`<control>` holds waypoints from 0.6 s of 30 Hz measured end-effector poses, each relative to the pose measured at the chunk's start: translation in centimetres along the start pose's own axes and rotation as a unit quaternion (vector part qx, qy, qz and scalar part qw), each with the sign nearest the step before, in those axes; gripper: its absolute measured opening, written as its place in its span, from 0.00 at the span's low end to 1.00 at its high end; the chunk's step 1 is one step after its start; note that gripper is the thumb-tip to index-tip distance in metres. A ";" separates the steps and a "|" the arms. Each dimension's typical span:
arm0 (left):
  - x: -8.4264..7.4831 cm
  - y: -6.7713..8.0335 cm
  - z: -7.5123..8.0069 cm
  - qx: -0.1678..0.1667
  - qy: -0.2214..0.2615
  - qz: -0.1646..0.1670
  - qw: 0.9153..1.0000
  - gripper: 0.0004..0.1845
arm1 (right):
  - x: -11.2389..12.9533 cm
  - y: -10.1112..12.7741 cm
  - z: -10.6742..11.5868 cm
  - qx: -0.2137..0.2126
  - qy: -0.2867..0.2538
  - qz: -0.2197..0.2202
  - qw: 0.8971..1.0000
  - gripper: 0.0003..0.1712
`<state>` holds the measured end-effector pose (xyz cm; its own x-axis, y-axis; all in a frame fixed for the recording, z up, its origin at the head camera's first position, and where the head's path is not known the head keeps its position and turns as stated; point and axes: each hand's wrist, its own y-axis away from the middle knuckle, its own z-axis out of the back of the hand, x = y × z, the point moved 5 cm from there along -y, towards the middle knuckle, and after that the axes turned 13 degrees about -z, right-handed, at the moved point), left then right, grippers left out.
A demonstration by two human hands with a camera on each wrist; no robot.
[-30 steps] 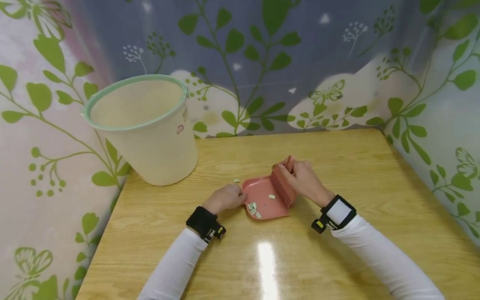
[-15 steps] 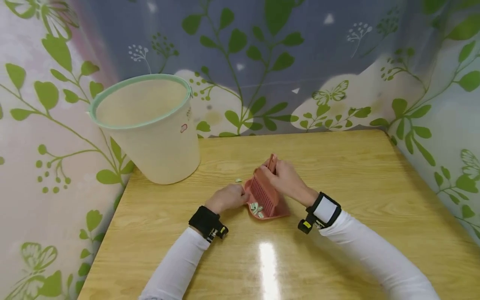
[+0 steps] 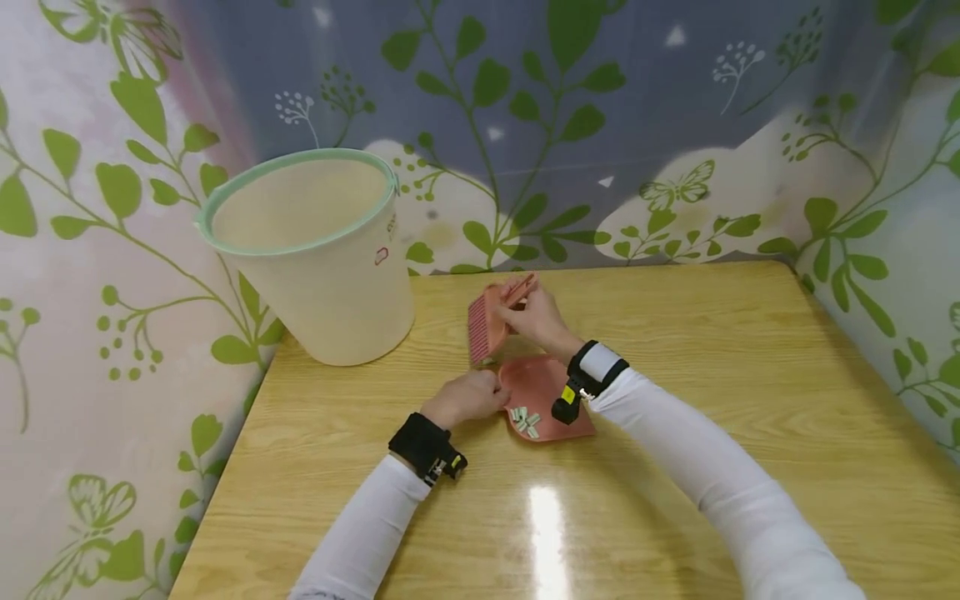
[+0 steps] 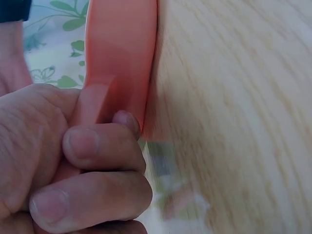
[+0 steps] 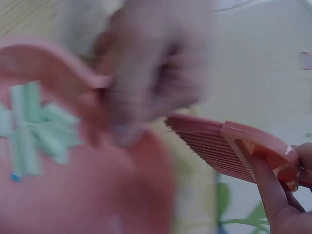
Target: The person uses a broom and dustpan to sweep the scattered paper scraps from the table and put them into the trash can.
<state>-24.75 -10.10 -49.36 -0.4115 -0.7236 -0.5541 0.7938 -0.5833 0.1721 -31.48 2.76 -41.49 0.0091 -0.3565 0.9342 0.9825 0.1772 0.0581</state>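
Head view showed a wooden table (image 3: 675,400) against leafy curtains (image 3: 862,167), and a bucket (image 3: 315,250). Left hand (image 3: 468,396) pinched the dustpan (image 3: 551,392), holding scraps (image 3: 525,419); right hand (image 3: 532,317) gripped the brush (image 3: 483,325).

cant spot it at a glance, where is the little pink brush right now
In the head view the pink brush is in the right hand, lifted above the table, just behind the pink dustpan and right of the cream bucket.

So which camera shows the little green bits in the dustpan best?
The head view: the green bits lie sharp in the pink dustpan near its handle. The right wrist view shows them closer but blurred. The left wrist view shows only a smear beside the left hand.
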 end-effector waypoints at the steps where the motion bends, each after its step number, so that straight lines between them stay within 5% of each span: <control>1: 0.0 0.0 0.0 0.001 0.001 0.001 1.000 0.25 | -0.5 0.0 -0.4 0.001 0.008 -0.005 1.000 0.12; 5: 0.3 -0.3 -0.4 -0.008 -0.001 -0.006 1.000 0.23 | -2.1 -0.2 -0.2 -0.014 0.035 -0.012 0.999 0.12; 12: -1.1 0.7 0.3 0.005 -0.001 0.032 0.999 0.26 | -3.3 -0.5 4.9 -0.087 0.064 -0.041 0.993 0.13; 18: -1.2 1.0 0.5 0.007 0.003 0.038 0.999 0.25 | -3.6 -0.1 8.0 -0.122 -0.037 -0.049 0.991 0.14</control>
<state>-23.72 -9.99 -48.18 -0.3483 -0.7636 -0.5437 0.8160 -0.5324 0.2250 -33.12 11.38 -42.08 -0.0943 -0.2904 0.9522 0.9937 -0.0851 0.0725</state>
